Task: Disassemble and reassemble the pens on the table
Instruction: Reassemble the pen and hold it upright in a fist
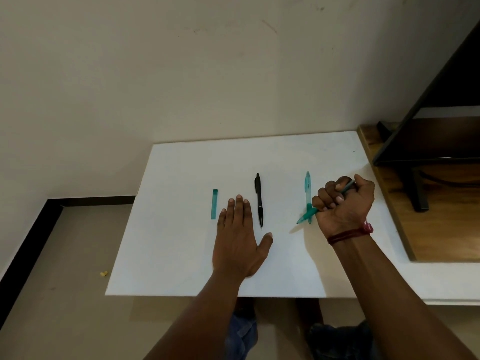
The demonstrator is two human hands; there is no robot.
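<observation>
My right hand [345,201] is closed in a fist around a teal pen [307,215], whose tip points down-left just above the white table [181,255]. A second teal pen [308,188] lies lengthwise on the table right behind that hand. In the middle lies a black pen [259,200], tip toward me. A teal pen cap [214,203] lies at the left. My left hand [239,242] rests flat, fingers spread, between the cap and the black pen, holding nothing.
A wooden surface [446,229] adjoins the table on the right, with a dark monitor [436,113] on its stand. The wall rises right behind the table. Left of the table is floor with a small yellow scrap [104,273].
</observation>
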